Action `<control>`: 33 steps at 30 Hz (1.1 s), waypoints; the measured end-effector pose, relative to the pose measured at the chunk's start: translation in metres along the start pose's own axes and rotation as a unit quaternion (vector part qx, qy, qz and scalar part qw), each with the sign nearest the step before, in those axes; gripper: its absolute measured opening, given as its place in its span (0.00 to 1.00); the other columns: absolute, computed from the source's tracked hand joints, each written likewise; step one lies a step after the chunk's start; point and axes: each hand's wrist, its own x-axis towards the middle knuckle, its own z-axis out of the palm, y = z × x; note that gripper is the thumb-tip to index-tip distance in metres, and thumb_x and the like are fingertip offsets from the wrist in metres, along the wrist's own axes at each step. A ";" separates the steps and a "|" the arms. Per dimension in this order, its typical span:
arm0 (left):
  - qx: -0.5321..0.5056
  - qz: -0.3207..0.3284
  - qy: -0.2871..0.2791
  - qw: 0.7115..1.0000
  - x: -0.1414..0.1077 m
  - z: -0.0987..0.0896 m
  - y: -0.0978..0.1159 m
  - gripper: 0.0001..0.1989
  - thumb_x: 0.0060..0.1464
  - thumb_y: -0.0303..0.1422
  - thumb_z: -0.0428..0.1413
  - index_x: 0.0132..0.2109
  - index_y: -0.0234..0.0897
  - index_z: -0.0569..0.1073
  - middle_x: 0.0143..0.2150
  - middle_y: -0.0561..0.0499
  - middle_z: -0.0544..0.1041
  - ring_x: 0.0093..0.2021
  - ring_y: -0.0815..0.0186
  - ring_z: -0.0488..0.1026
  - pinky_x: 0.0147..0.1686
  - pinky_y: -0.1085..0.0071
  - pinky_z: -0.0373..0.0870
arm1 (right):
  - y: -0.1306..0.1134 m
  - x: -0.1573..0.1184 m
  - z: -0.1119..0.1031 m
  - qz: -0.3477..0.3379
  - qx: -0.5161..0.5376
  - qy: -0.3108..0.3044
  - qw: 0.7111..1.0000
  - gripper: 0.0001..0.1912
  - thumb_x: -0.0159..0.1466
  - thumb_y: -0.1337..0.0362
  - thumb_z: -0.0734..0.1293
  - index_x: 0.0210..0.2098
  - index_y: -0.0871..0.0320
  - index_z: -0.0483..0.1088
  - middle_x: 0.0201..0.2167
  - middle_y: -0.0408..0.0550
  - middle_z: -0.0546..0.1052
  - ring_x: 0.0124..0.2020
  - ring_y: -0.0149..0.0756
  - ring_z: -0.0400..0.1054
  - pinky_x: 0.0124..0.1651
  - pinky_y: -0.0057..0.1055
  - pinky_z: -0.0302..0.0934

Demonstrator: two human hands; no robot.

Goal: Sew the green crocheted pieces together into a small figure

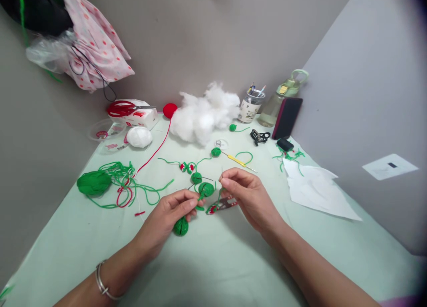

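My left hand [180,207] pinches a green crocheted piece [206,189] whose round head shows above the fingertips. Below that hand is another green ball [180,226] with a dark slit. My right hand [242,191] is closed, thumb against fingertips, around a thin needle [222,169] pointing up, with green yarn hanging beneath it. Between the hands, a red-and-white crocheted piece [212,209] lies beside small scissors [227,203], partly hidden by my right hand. A smaller green ball [196,178] sits just beyond my left fingers.
Green yarn [94,183] with tangled strands lies left. White stuffing [203,113], a red yarn ball [170,110] and red-handled scissors [122,108] are at the back. A yellow crochet hook [236,160] lies mid-table. Phone [287,119], bottle [278,103] and paper [316,189] stand or lie right.
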 end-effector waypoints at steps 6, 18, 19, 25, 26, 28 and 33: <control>0.017 0.012 -0.007 1.000 0.002 0.000 -0.002 0.11 0.60 0.40 0.59 0.38 0.37 0.77 0.39 0.50 0.75 0.34 0.69 0.66 0.37 0.72 0.63 | 0.003 -0.007 0.009 -0.021 -0.015 -0.045 0.999 0.08 0.62 0.59 0.73 0.35 0.57 0.73 0.23 0.40 0.74 0.23 0.26 0.67 0.28 0.24 0.60; 0.012 0.019 -0.017 1.000 0.002 0.001 0.001 0.10 0.59 0.40 0.59 0.38 0.38 0.79 0.38 0.50 0.77 0.34 0.68 0.66 0.39 0.72 0.64 | 0.005 -0.011 0.016 -0.117 -0.200 -0.048 0.972 0.04 0.63 0.65 0.72 0.31 0.56 0.78 0.30 0.43 0.72 0.27 0.27 0.65 0.29 0.28 0.60; 0.012 0.018 -0.016 1.000 0.002 0.001 0.001 0.10 0.59 0.40 0.59 0.38 0.38 0.79 0.38 0.51 0.77 0.34 0.69 0.66 0.39 0.72 0.64 | 0.005 -0.011 0.016 -0.117 -0.204 -0.048 0.971 0.04 0.63 0.65 0.72 0.31 0.56 0.78 0.30 0.43 0.72 0.27 0.27 0.65 0.29 0.27 0.60; 0.008 0.014 -0.017 1.000 0.000 0.001 0.002 0.10 0.60 0.40 0.59 0.37 0.38 0.79 0.37 0.51 0.77 0.34 0.69 0.66 0.39 0.73 0.64 | 0.005 -0.012 0.016 -0.125 -0.233 -0.047 0.963 0.04 0.64 0.65 0.72 0.32 0.56 0.78 0.29 0.43 0.72 0.28 0.29 0.65 0.29 0.28 0.59; 0.008 0.014 -0.016 1.000 0.000 0.002 0.002 0.10 0.59 0.40 0.59 0.37 0.38 0.79 0.37 0.51 0.77 0.34 0.69 0.66 0.39 0.73 0.64 | 0.006 -0.012 0.016 -0.132 -0.240 -0.044 0.961 0.04 0.64 0.66 0.71 0.32 0.56 0.78 0.29 0.43 0.72 0.28 0.29 0.65 0.28 0.28 0.59; 0.010 0.016 -0.013 1.000 0.000 0.003 0.003 0.10 0.59 0.40 0.59 0.37 0.38 0.79 0.37 0.51 0.76 0.34 0.69 0.66 0.39 0.72 0.64 | 0.007 -0.013 0.017 -0.153 -0.251 -0.042 0.955 0.04 0.64 0.66 0.71 0.32 0.56 0.78 0.29 0.44 0.72 0.28 0.29 0.66 0.28 0.28 0.59; 0.042 0.020 -0.006 0.999 0.000 0.002 0.002 0.11 0.61 0.40 0.57 0.37 0.38 0.77 0.34 0.52 0.73 0.33 0.68 0.65 0.38 0.72 0.61 | 0.008 -0.016 0.018 -0.212 -0.293 -0.041 0.931 0.05 0.66 0.67 0.69 0.34 0.55 0.78 0.28 0.45 0.73 0.31 0.32 0.67 0.30 0.28 0.61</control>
